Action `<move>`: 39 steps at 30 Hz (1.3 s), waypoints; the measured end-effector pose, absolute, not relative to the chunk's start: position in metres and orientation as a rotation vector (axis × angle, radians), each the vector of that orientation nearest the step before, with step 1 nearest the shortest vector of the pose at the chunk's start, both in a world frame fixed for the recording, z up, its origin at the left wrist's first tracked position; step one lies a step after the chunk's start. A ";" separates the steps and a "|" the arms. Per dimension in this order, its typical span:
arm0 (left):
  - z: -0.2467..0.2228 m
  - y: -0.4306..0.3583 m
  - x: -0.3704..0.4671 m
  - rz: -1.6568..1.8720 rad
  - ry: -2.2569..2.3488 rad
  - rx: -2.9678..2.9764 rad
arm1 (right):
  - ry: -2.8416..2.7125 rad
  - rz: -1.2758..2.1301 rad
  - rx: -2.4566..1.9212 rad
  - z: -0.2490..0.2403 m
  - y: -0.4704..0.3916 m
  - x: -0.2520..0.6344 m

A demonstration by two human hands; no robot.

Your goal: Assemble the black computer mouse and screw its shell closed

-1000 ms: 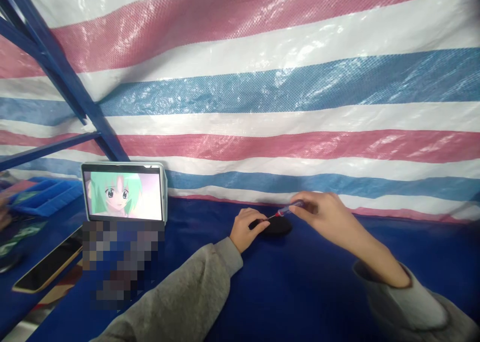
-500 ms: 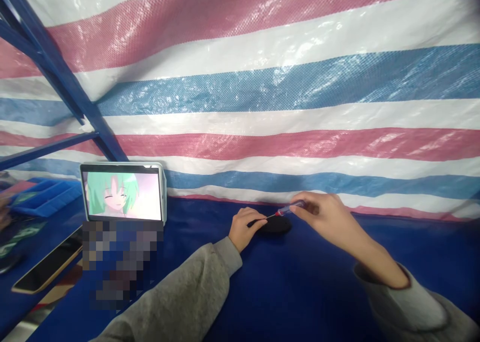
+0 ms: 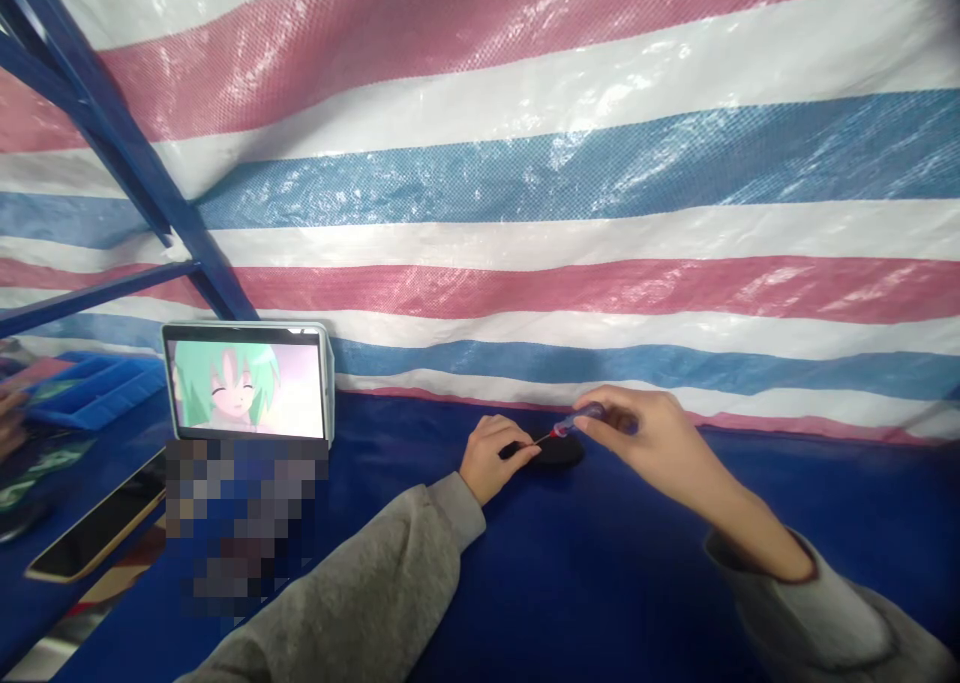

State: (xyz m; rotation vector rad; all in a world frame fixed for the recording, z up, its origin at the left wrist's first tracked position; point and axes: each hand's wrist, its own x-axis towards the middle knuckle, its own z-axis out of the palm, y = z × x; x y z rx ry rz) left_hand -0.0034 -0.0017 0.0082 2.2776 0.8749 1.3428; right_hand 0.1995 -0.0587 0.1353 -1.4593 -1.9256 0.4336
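A black, rounded, mouse-shaped object [image 3: 564, 452] lies on the blue tabletop. My left hand [image 3: 495, 458] is closed around its left end, thumb and forefinger pinched near the screwdriver's tip. My right hand [image 3: 637, 428] grips the clear purple handle of a small screwdriver [image 3: 567, 426] with a red collar. Its thin shaft slants down and left to the left fingertips, over the object. The very tip is hidden by those fingers, so I cannot tell what it touches.
A tablet [image 3: 247, 383] playing a cartoon stands at left, with a phone [image 3: 97, 523] lying near it. Farther left are a blue compartment tray [image 3: 105, 393] and another person's hand [image 3: 11, 418]. Behind hangs a striped plastic sheet [image 3: 525, 183]; a blue metal frame [image 3: 142, 183] crosses the left.
The screwdriver and my right hand have shifted slightly left and down, and the handle has turned a little. My left thumb has moved slightly right. The black object stays in place.
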 end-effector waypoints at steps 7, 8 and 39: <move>0.006 -0.001 -0.003 1.311 0.856 2.332 | -1.918 0.449 -1.389 0.134 -0.061 0.194; 0.006 -0.001 -0.003 1.308 0.851 2.340 | -1.919 0.445 -1.388 0.134 -0.061 0.194; 0.007 -0.005 -0.003 1.304 0.709 2.487 | -1.961 0.469 -1.435 0.134 -0.063 0.190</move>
